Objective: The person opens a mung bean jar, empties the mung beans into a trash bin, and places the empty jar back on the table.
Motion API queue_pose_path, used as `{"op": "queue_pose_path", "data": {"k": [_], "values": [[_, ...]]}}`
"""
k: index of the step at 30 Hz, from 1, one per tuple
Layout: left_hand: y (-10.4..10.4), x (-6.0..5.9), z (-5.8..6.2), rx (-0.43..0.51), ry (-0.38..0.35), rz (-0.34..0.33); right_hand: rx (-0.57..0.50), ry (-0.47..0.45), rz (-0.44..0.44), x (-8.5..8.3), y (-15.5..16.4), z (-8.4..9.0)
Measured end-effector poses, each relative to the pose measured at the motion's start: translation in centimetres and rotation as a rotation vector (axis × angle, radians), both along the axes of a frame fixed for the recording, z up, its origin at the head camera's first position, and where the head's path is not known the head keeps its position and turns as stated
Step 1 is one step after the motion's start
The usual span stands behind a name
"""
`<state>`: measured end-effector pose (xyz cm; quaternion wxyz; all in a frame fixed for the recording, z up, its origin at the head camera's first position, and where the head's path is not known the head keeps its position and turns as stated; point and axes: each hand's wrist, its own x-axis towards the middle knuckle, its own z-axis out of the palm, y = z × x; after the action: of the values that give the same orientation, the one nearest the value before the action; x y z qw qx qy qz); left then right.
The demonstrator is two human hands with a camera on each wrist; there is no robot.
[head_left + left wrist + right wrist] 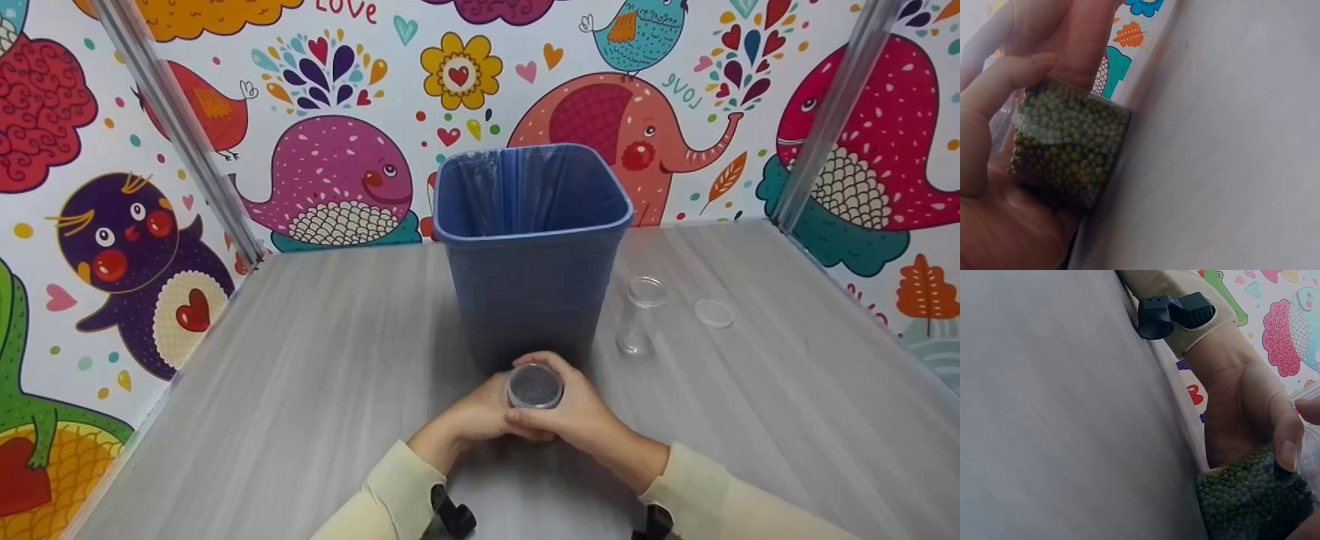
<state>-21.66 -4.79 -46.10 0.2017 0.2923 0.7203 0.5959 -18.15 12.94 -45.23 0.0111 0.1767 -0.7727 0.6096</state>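
My left hand [478, 411] and my right hand [585, 411] both hold one clear jar [535, 388], low in front of the bin. The left hand wraps its left side and lower part; the right curls round its right side, near the rim. Small green beans, like mung beans, fill the lower part of the jar, plainly seen in the left wrist view [1069, 138]. In the right wrist view the beans [1249, 495] sit below the jar's clear upper wall, and a left thumb lies against it. The jar stands upright, its round top facing the head camera.
A blue bin [532, 285] with a clear liner stands just beyond the hands. Right of it are a clear, slim-looking container [637, 326] and a flat round clear lid [713, 313] on the grey table [322, 360]. Patterned walls with metal posts [176, 127] enclose the table.
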Motion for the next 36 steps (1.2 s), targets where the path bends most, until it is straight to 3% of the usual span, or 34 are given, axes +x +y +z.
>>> {"op": "queue_pose_path", "data": {"k": [7,14,23,36], "values": [[-0.04,0.00,0.01,-0.004,0.004,0.007,0.008,0.009,-0.007,-0.01,-0.01,-0.09],[-0.01,-0.08,0.03,-0.006,0.043,0.000,-0.070,0.032,0.019,0.06,-0.07,-0.18],[-0.08,-0.15,-0.01,-0.015,0.027,-0.018,-0.064,-0.032,-0.025,0.29,-0.04,-0.08],[-0.14,-0.09,-0.03,-0.006,0.010,-0.006,-0.073,-0.022,-0.043,0.33,-0.22,0.06]]}}
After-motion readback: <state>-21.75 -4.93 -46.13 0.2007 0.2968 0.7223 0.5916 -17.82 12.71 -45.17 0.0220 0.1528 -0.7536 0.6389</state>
